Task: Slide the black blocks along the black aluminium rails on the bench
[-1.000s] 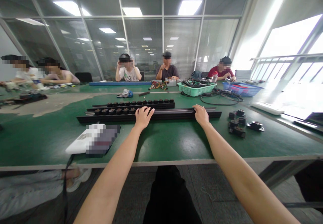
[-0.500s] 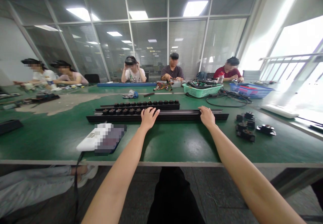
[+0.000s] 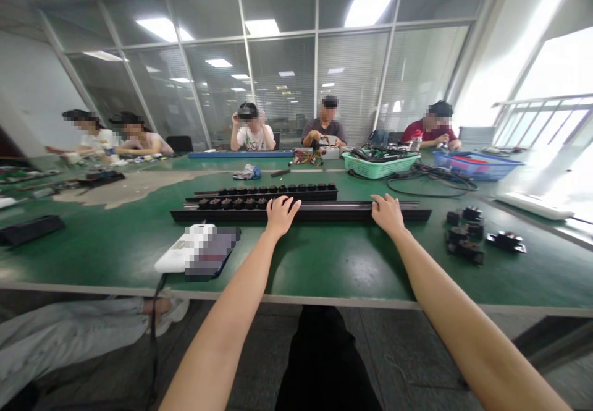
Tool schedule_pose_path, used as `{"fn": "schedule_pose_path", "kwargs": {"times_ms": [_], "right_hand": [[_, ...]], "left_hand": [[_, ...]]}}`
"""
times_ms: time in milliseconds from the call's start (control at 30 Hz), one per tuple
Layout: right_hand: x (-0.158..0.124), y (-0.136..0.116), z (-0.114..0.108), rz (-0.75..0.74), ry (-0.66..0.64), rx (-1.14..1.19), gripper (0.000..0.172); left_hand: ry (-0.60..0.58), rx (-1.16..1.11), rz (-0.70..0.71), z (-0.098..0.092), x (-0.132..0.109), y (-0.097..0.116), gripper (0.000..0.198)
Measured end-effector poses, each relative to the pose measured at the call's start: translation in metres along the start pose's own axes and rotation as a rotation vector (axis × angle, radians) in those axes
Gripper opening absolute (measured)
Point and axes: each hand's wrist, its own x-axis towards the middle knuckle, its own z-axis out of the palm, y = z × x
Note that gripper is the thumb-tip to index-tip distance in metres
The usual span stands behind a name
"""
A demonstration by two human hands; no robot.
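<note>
The left hand (image 3: 280, 216) and right hand (image 3: 387, 214) lie open, palm-down, on a long black metal rail (image 3: 338, 216) across the green tabletop (image 3: 333, 262) (a second black rail (image 3: 266, 194) with round knobs sits just beyond); black metal brackets (image 3: 464, 235) lie rightward.

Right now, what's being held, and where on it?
Left hand and right hand rest on the long black rail, left mid-length, right near its right end; can't tell if either truly grips it.
</note>
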Motion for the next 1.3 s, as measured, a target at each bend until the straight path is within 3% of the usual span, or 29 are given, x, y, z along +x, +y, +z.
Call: {"fn": "schedule_pose_path", "kwargs": {"times_ms": [267,533,900,1300], "right_hand": [[-0.004,-0.015,-0.006,0.018,-0.056,-0.037,0.049],[-0.002,-0.008,-0.004,0.069,-0.065,-0.139,0.052],[0.002,-0.002,-0.008,0.075,-0.033,-0.151,0.052],[-0.001,0.004,-0.003,0.114,0.095,-0.138,0.052]], "left_hand": [[-0.01,-0.003,-0.007,-0.003,-0.001,0.003,0.047],[-0.016,-0.009,-0.015,-0.003,-0.001,0.004,0.047],[-0.005,-0.007,-0.02,-0.001,0.0,0.006,0.047],[0.001,-0.02,-0.017,0.001,0.0,0.003,0.047]]}}
